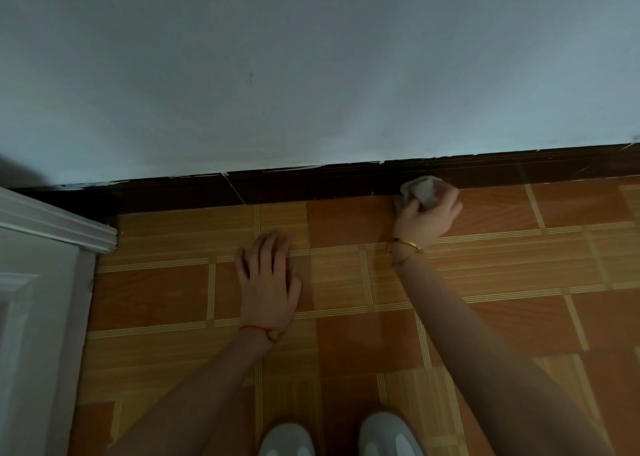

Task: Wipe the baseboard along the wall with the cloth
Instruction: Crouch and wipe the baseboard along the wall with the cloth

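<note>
The right hand (427, 213) has its fingers clamped on the crumpled cloth (420, 191), pressing it against the dark baseboard (311, 184) where it meets the floor (346, 334). The left hand (268, 282) lies flat, fingers apart, empty. Wiping looks under way, but I cannot tell which stretches are already done.

Baseboard (311, 185) runs along the foot of the wall (311, 57), meeting the floor (346, 334) beyond both hands. Right hand (427, 215) at the baseboard, to the right of and farther forward than the left hand (268, 282). Cloth (420, 191) bunched under the right hand's fingers, pressed against the baseboard at floor level. Left hand flat on the floor, palm down, well short of the baseboard. Door frame (52, 223) to the left of the left hand. Two shoes (388, 435) behind both hands, nearest the person.
</note>
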{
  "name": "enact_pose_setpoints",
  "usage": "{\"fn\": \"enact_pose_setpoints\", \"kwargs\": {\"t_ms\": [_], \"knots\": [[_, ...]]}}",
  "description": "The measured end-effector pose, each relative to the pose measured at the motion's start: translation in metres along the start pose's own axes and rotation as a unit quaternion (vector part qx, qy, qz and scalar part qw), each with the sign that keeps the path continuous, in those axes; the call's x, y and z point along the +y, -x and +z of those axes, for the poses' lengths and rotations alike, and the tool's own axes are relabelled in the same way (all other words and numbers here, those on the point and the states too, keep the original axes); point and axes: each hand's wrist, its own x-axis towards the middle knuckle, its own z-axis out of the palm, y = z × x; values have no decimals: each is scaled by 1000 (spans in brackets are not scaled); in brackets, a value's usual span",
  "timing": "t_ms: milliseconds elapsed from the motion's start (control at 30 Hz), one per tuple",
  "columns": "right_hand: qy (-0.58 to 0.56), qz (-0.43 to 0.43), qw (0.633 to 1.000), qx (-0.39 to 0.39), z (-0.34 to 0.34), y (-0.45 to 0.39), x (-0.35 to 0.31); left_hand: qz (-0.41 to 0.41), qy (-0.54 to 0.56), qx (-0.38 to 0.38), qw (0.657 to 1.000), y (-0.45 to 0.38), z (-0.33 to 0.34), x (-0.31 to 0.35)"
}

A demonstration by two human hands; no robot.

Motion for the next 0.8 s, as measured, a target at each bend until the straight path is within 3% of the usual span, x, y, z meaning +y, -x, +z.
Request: {"fn": "enact_pose_setpoints", "kwargs": {"t_ms": [133,333,433,633,700,800], "knots": [[23,-28,997,-68,4,16,-1,-1,-11,-4,1000,1,1,1],[2,-135,956,-260,26,75,-18,6,-17,2,1000,0,0,0],[-35,-139,964,-222,26,80,-23,10,-14,2,1000,1,1,-1],[-70,-49,996,-29,6,33,-25,1,-13,-7,1000,1,-1,0],[-77,-49,996,-12,5,29,-28,-1,-16,-7,1000,1,-1,0],[-78,-60,994,-49,8,43,-36,-1,-20,0,1000,0,-1,1]]}}
